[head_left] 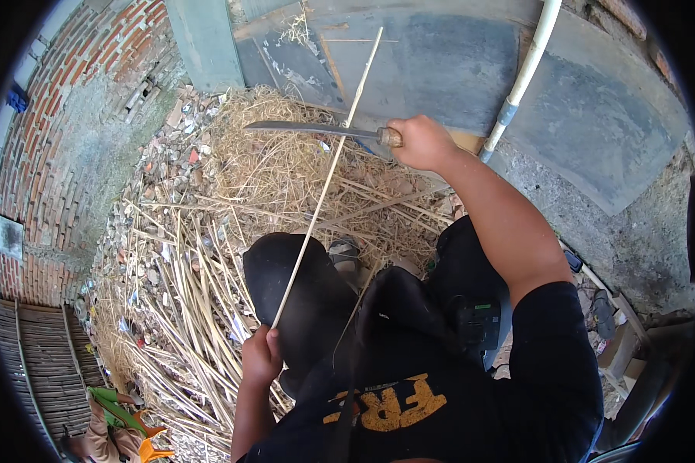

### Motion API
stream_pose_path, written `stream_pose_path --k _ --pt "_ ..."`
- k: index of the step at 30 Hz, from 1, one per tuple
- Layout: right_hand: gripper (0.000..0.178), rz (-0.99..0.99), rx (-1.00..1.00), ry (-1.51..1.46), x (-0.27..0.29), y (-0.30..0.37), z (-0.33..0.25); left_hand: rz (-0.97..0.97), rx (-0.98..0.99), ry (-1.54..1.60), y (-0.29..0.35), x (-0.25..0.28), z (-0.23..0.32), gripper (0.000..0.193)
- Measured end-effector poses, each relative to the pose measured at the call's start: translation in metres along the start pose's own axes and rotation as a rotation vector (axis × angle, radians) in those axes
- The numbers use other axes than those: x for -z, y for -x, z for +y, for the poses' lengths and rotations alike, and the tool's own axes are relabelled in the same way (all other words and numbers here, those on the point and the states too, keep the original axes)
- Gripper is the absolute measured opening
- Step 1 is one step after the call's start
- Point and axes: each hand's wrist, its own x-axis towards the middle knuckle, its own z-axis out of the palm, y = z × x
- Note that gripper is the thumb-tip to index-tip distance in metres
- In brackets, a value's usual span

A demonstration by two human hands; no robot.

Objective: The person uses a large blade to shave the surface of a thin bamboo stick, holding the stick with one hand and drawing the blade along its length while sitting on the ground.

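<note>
Black shirt, pale knotted stick, knife

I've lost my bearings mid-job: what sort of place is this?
Probably a rough outdoor yard used as a work spot: there's a weathered brick wall, rubble underfoot, and a pile of loose pale sticks.
</note>
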Motion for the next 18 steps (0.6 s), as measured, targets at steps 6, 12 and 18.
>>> stream_pose_path --k 6,12,18 --pt "0.017 -0.202 0.395 0.113 0.0 0.017 -0.049 0.009 0.022 0.003 0.004 -0.004 -0.004 0.038" --pt "0.016 0.04 -0.009 -0.068 -0.01 -0.011 0.029 0.015 0.016 0.033 0.001 -0.004 -0.004 0.038" --pt "0.019 0.064 -0.048 -0.099 0.002 0.001 0.015 0.001 0.02 0.027 0.001 -0.003 -0.003 0.04"
